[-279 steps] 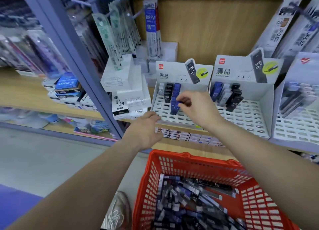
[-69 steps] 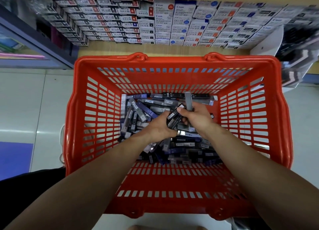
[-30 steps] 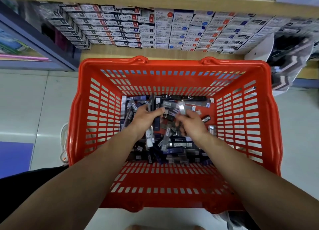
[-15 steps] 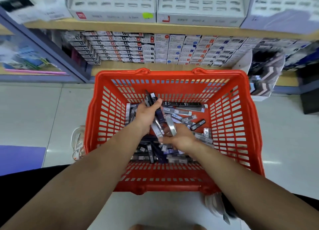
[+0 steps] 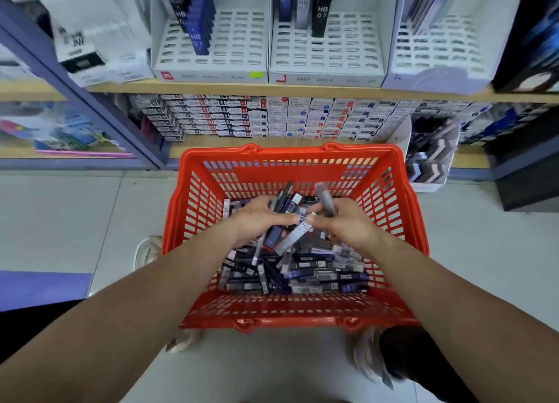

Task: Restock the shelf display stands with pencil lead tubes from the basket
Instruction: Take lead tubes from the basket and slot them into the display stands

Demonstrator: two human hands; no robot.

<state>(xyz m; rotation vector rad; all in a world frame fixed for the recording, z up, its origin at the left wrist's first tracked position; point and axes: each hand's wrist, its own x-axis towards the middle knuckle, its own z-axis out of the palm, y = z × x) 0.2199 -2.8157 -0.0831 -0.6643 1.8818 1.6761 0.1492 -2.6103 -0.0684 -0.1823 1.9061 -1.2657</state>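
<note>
Over the red basket [image 5: 296, 322], left grip [image 5: 260, 221] and right grip [image 5: 348, 224] each clutch pencil lead tubes [image 5: 290, 239], probably light, stiff and slippery, best pinched mid-length, with the display stands [image 5: 242, 39] at twelve o'clock.

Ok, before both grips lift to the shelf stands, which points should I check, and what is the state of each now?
1. Left grip holds a bundle of tubes: ok.
2. Right grip holds a grey tube: ok.
3. Which grip holds the HB tube between them: cannot tell.
4. Left stand has free slots: ok.
5. Middle stand has free slots: ok.
6. Grips clear of the basket: not ok, both are over its pile.
</note>
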